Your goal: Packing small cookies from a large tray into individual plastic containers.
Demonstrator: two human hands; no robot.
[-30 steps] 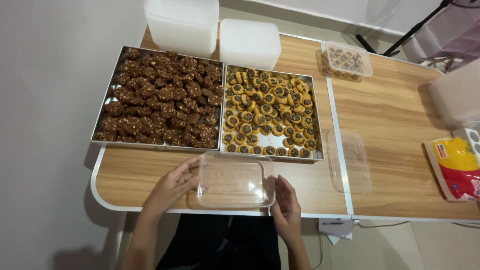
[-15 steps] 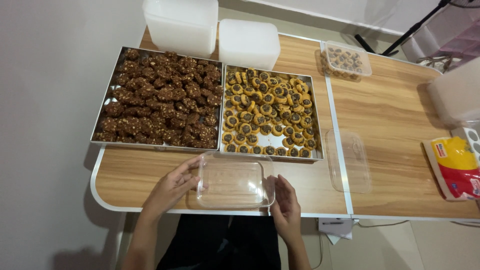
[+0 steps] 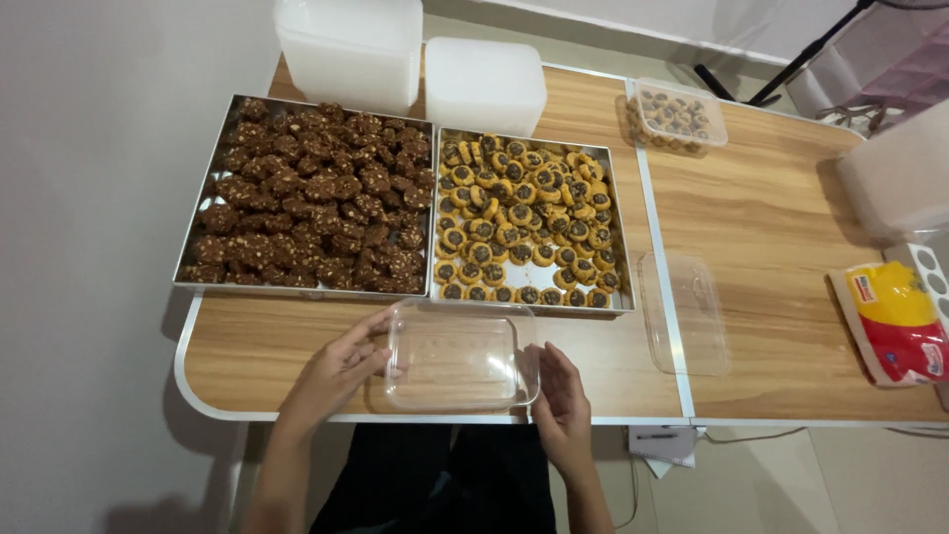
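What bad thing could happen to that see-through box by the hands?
The empty clear container sits close to the table's front edge, between the left hand and right hand, so a nudge might tip it off. Reaching past it could also bump the cookie tray just behind.

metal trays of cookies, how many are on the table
2, side by side at the back of the wooden table: the left tray holds dark brown cookies, the right tray holds round yellow cookies with dark centres. None seems hidden.
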